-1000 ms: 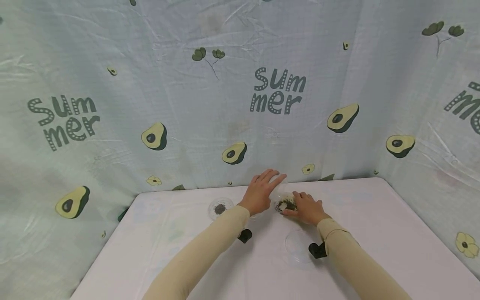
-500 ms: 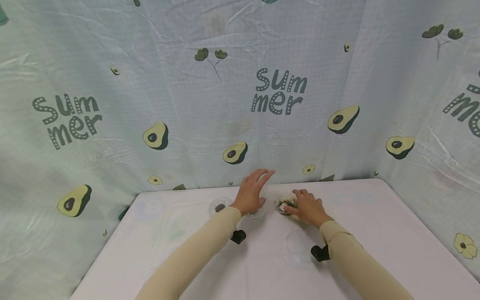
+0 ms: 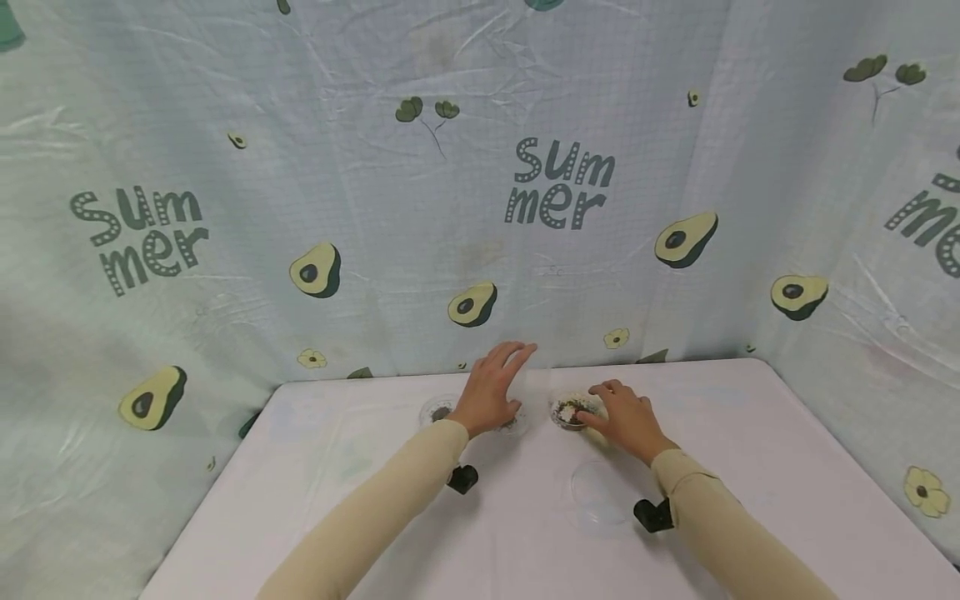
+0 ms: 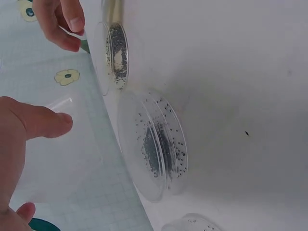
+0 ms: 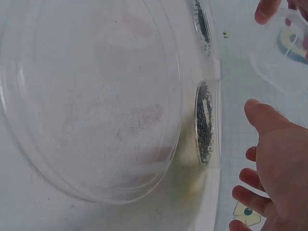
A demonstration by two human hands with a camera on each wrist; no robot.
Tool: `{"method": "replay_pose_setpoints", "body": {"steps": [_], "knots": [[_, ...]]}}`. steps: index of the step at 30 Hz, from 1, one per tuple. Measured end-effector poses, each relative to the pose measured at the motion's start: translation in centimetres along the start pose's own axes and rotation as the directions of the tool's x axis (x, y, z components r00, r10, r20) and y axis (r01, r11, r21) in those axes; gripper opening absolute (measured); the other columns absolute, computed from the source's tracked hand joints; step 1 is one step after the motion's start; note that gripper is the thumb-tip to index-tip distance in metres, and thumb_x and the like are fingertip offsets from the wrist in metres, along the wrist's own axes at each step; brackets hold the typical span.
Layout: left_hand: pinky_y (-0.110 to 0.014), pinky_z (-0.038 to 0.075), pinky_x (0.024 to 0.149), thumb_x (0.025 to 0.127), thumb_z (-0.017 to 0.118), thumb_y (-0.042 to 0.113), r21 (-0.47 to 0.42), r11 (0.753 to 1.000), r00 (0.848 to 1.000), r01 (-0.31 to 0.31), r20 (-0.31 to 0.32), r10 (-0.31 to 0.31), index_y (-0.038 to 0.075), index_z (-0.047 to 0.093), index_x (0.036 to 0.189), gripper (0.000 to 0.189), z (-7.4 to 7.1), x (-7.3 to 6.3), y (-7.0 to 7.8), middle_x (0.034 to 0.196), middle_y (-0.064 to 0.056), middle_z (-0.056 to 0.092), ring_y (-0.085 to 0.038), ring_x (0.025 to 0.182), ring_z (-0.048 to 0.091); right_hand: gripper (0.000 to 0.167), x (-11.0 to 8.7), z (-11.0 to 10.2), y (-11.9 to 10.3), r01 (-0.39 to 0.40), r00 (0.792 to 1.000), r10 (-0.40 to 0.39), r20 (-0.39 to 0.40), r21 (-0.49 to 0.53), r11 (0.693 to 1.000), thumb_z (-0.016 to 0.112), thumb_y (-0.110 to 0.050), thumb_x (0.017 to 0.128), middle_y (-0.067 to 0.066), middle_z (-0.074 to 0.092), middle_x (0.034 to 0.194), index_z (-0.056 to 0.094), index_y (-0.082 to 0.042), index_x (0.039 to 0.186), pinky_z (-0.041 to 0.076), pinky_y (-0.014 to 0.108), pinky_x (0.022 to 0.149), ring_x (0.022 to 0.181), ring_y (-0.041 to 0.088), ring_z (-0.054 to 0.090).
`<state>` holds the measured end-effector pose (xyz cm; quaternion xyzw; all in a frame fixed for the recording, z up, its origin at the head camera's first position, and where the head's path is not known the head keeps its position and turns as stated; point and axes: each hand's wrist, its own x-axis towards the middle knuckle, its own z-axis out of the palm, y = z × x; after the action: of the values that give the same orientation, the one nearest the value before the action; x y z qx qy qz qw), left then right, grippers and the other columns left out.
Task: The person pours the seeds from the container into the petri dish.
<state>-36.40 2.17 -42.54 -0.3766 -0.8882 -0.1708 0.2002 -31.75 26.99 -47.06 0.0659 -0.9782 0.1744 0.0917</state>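
Observation:
My left hand [image 3: 487, 398] is raised above the middle dish, thumb and fingers spread around the edge of a clear, thin lid [image 4: 62, 159]. Beneath it sits a clear petri dish [image 4: 182, 144] with dark grains, partly hidden in the head view. My right hand [image 3: 624, 417] is beside the right-hand petri dish [image 3: 567, 422], fingers loosely bent and holding nothing. That dish contains dark grains and a pale piece. In the right wrist view, the right thumb [image 5: 262, 115] is apart from the dish.
A third petri dish [image 3: 427, 414] of dark grains stands left of the left hand. Nearer the front, a clear round dish or lid [image 3: 597, 493] lies on the white table [image 3: 525, 542]. A printed curtain [image 3: 375, 292] hangs right behind the table's back edge.
My left hand has moved left with the clear lid, from beside the right-hand dish to above the middle one. My right hand has drawn slightly right, off the right-hand dish.

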Motion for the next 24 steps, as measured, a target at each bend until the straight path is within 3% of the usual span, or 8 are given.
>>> {"method": "replay_pose_setpoints", "body": {"steps": [10,16,24], "knots": [[-0.049,0.039,0.106,0.073,0.084,0.02,0.006,0.998,0.998,0.07,-0.001,-0.07,0.018,0.032,0.15,0.093,-0.7,-1.8,-1.1,0.146,-0.006,0.044,-0.024,0.136,0.042,0.054,-1.0,-0.3,-0.4,0.058,0.998,-0.058,-0.023,0.001,0.998,0.067,-0.044,0.088,0.02,0.056,0.13,0.06,-0.004,0.125,0.04,0.063,0.09,0.119,0.039,0.053],[-0.052,0.037,0.108,0.072,0.085,0.022,0.011,0.998,0.998,0.067,-0.015,-0.066,0.014,0.033,0.149,0.093,-1.0,-2.8,-1.5,0.145,-0.009,0.045,-0.026,0.135,0.044,0.054,-1.6,-0.4,-0.2,0.066,0.996,-0.066,-0.058,0.0,0.998,0.07,-0.043,0.085,0.02,0.057,0.128,0.062,-0.005,0.123,0.04,0.063,0.088,0.118,0.039,0.054],[-0.043,0.039,0.107,0.073,0.084,0.029,0.007,0.992,0.992,0.128,-0.018,-0.128,0.013,0.032,0.148,0.093,-1.6,-4.2,-2.3,0.146,-0.008,0.044,-0.024,0.136,0.043,0.053,-2.0,0.0,-0.3,0.093,0.993,-0.093,-0.067,0.007,0.996,0.069,-0.044,0.086,0.02,0.058,0.127,0.062,-0.005,0.122,0.042,0.061,0.088,0.117,0.039,0.055]]}}
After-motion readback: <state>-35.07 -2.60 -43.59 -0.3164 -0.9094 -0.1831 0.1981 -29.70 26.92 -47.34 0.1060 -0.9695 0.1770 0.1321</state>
